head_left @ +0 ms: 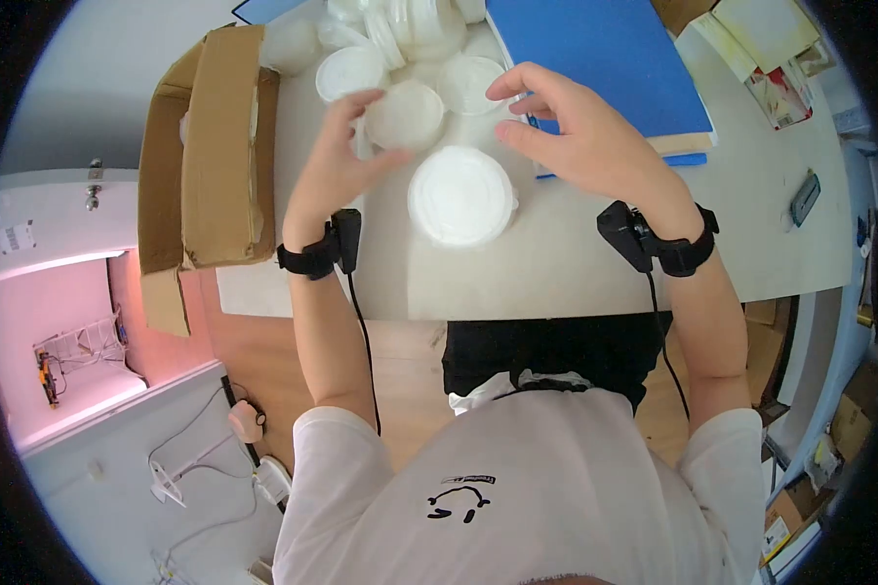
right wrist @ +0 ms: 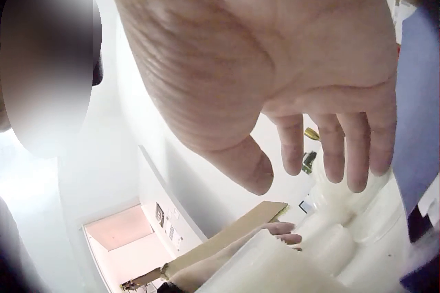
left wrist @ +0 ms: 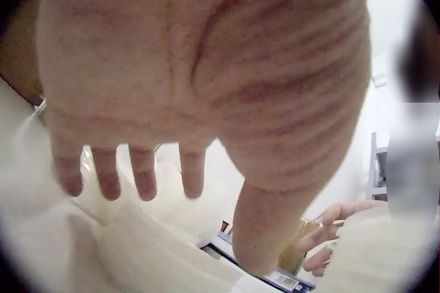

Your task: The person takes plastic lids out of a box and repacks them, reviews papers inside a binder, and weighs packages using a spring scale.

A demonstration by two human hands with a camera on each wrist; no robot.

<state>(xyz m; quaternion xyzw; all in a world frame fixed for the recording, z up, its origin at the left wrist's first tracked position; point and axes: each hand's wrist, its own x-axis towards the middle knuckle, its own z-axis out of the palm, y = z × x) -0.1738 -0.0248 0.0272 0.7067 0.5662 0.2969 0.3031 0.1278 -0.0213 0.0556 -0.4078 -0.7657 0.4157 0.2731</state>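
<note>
A white round lidded tub stands on the table in front of the person. Behind it is a translucent round container, slightly blurred. My left hand is spread beside that container, fingertips and thumb overlapping its left edge in the head view; in the left wrist view the palm is bare and the fingers are straight. On the other side, my right hand hovers above the tub's upper right, thumb apart from loosely bent fingers and nothing between them. Another round translucent container lies near its fingertips.
More translucent containers are heaped at the table's far side. An opened cardboard box stands at the left. A large blue panel lies beyond the right hand, and a small dark object sits near the right edge.
</note>
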